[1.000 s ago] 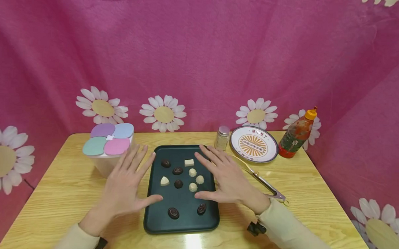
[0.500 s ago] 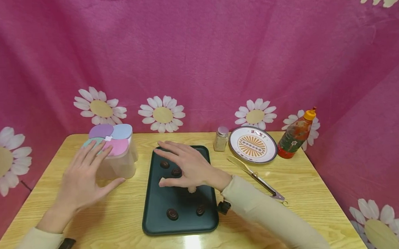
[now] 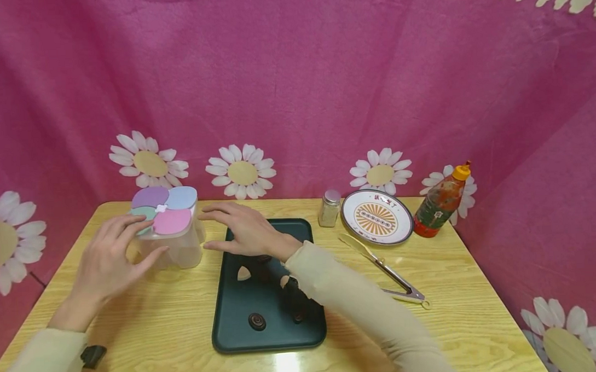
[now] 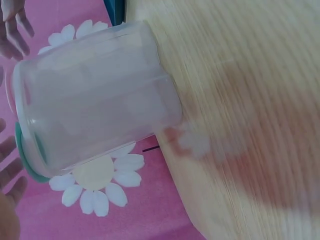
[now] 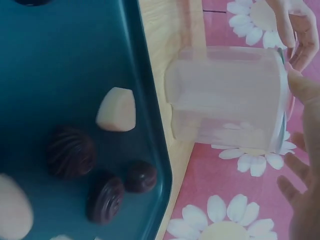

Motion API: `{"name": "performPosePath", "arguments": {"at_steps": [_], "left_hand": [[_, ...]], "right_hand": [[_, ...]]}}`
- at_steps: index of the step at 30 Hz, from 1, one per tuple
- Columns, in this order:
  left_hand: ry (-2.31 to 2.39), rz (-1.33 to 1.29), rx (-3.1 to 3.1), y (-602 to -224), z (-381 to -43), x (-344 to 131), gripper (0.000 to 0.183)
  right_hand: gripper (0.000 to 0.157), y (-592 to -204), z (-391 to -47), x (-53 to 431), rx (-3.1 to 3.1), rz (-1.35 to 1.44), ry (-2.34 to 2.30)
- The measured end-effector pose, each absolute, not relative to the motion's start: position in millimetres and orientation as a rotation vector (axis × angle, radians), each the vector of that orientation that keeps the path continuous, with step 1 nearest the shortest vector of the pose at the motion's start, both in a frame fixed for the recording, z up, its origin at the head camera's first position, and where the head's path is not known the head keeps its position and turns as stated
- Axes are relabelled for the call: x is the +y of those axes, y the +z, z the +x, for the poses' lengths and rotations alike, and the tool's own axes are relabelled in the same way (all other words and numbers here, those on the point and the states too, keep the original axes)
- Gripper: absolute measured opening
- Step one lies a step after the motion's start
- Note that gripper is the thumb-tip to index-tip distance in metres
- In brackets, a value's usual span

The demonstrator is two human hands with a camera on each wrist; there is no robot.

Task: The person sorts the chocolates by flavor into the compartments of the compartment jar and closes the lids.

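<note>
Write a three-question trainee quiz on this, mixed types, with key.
1. In the head view, where is the sauce bottle relative to the plate? A: left. B: right. C: underneath.
2. True or false: the right hand is nearer the lidded container than the plate.
3. Which colours are the container's four lid panels?

Key: 1 B; 2 true; 3 purple, light blue, green, pink.
</note>
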State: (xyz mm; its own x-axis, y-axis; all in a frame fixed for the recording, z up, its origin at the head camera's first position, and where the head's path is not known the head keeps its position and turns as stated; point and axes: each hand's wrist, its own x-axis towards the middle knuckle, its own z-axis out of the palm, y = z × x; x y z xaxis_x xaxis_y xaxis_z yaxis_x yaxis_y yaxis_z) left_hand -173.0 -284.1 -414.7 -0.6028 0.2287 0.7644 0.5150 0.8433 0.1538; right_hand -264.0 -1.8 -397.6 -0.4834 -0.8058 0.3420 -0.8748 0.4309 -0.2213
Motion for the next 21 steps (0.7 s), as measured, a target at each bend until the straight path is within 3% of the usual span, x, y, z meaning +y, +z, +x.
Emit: {"name": "performPosePath", "arguments": {"at_steps": [13, 21], "left_hand": [[-0.455, -0.628, -2.198, -416.0, -187.4, -284.0, 0.078], [-0.474, -0.615, -2.241, -415.9, -188.9, -281.9, 0.08]], "right_hand": [[0.047, -395.9, -280.5, -39.5, -2.401, 1.513, 0.564], [0.041, -390.3, -285.6, -49.5, -2.441, 1.534, 0.47]]}}
